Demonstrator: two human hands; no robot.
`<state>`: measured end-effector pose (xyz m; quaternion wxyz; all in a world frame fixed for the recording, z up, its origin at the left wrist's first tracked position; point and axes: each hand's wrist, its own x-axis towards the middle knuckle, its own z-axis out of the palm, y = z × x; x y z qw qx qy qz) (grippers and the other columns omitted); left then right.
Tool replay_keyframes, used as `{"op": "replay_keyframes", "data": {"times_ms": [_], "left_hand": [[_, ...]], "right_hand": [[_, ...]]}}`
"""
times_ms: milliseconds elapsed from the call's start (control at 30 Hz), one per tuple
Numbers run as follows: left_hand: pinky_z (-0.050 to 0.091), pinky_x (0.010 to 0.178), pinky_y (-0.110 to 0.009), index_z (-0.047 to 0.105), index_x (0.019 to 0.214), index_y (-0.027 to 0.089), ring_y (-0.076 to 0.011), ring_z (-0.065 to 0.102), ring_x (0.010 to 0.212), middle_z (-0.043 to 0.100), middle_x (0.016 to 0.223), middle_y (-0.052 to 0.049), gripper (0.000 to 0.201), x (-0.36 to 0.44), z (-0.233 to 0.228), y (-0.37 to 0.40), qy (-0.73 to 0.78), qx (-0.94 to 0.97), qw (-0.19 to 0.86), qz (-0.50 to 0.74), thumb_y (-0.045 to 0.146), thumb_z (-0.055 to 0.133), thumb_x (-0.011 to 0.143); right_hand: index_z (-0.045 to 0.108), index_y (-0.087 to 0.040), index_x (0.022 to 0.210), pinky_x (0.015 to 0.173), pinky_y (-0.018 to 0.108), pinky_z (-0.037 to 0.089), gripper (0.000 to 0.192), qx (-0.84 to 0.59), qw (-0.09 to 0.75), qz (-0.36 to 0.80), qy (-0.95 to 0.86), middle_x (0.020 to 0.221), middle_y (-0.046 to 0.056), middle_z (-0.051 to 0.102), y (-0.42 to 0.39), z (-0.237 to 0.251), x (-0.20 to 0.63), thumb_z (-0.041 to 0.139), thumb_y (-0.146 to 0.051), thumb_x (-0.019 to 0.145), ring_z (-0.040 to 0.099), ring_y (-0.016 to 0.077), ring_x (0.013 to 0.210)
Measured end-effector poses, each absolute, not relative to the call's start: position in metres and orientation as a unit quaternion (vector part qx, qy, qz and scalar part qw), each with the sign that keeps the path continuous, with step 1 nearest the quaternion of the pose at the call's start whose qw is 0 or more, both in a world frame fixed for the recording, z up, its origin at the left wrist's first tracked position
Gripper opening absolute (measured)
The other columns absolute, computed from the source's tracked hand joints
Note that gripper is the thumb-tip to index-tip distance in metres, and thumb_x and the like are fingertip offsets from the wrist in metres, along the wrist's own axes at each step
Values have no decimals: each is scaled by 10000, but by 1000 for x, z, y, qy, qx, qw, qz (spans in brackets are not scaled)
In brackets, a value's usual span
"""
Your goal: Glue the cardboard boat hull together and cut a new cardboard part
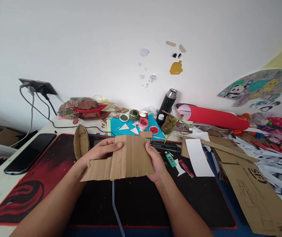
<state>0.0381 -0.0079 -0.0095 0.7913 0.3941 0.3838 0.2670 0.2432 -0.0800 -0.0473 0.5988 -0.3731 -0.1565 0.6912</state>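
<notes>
A piece of corrugated cardboard [131,158] with a step cut out of its left side is held up above the black and red desk mat [141,204]. My left hand [104,149] grips its upper left part, thumb on the near face. On the right edge my right hand [157,164] closes round it with the thumb at the top corner; the fingers behind are hidden. A thin bluish strip [113,194] shows below the cardboard and runs down toward me; whether it is joined to it I cannot tell. A boat-shaped cardboard piece [81,142] stands beside my left forearm.
Open paint jars [134,115] stand on blue paper [115,125] at the back, near a black thermos [167,101] and a glass with brushes [169,124]. A phone [30,154] lies left. Right are a teal lighter-sized item [170,160], a red cutter [186,168] and cardboard sheets [256,194].
</notes>
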Motion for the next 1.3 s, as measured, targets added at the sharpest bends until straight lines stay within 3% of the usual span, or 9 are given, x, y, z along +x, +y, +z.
{"op": "replay_keyframes", "data": {"times_ms": [467,700,933,1133,1300], "left_hand": [[555,656,-257,794,788,138,-193,729,646,760,699,-50,413,49,-29,-16,245,367,850,288,456,1015,641],[553,602,-216,810,782,144,-143,691,599,749,686,-28,338,41,-11,-10,324,373,823,281,404,1001,682],[566,647,-260,808,799,144,-180,711,643,759,709,-51,352,37,-15,-6,329,385,817,275,422,991,686],[539,611,-251,792,716,147,-174,694,592,746,655,-60,479,42,-31,-7,251,410,842,245,551,1012,584],[495,587,-219,809,764,155,-131,649,578,746,685,-39,350,35,-23,-1,308,430,808,261,476,947,748]], "right_hand": [[774,-182,925,883,438,644,507,-321,575,732,-172,885,102,834,-85,-57,244,1002,-536,643,805,342,982],[779,-175,956,877,437,644,547,-332,580,728,-154,923,112,832,-81,-51,245,986,-573,644,793,356,1025],[788,-171,972,859,427,637,540,-354,593,705,-160,938,113,835,-79,-48,246,974,-576,667,795,348,999],[802,-192,950,851,432,634,547,-353,576,720,-161,922,100,839,-82,-51,244,991,-592,629,797,343,966],[808,-175,985,858,437,630,532,-370,580,711,-147,937,112,839,-80,-52,244,972,-575,674,798,344,966]]}}
